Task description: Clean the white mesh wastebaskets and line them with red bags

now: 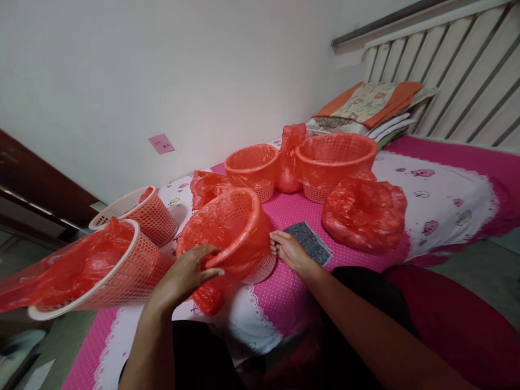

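Note:
A waste basket (260,265) lined with a red plastic bag (227,216) stands tilted toward me, the bag folded over its rim. My left hand (194,268) grips the bag-covered rim on the near side, thumb outside. On the basket's right, my right hand (287,250) has its fingers pinched together against the bag's hanging edge; the bit of plastic between them is mostly hidden. Just beyond that hand lies a dark grey cloth (309,242). Some red plastic bunches below the basket's near side.
Two pale pink baskets (152,265) (160,219) holding red bags stand at left. Behind are two lined baskets (266,173) (337,162), with a knotted red bag (290,162) between them. A puffed red bag (365,216) sits right. Folded textiles (365,103) lie by the radiator (442,70).

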Available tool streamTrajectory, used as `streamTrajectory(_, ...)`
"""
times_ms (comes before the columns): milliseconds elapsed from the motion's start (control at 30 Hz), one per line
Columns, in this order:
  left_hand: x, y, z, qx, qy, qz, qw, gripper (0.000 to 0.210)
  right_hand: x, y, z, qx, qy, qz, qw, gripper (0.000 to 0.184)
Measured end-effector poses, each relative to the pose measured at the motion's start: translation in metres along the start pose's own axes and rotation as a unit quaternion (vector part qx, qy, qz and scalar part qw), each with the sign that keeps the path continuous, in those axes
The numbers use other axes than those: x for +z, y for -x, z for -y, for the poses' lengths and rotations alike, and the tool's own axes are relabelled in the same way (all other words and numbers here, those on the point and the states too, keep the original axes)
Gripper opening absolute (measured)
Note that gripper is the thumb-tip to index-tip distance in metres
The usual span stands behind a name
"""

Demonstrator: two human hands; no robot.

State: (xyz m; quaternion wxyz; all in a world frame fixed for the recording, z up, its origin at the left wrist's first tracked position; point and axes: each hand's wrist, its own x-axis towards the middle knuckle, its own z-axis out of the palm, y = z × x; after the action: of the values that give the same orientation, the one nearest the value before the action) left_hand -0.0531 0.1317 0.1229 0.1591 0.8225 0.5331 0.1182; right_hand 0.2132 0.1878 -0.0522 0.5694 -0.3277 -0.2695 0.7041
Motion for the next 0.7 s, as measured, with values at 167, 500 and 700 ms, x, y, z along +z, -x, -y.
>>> streamTrajectory(167,0.024,-0.002,-0.065,0.073,-0.052,-0.138,0.986,0.073,0.005,0.003,-0.007,0.001,0.004,0.01,1.0,0.038)
streamTrajectory(500,0.057,-0.04,-0.078,-0.059,-0.197,-0.17,0.964,0.026,0.005,0.011,-0.012,0.027,0.034,0.042,0.998,0.036)
streamTrajectory(700,0.047,-0.038,-0.052,0.065,-0.246,-0.177,0.951,0.027,0.008,0.006,0.003,0.005,0.012,0.016,1.0,0.039)
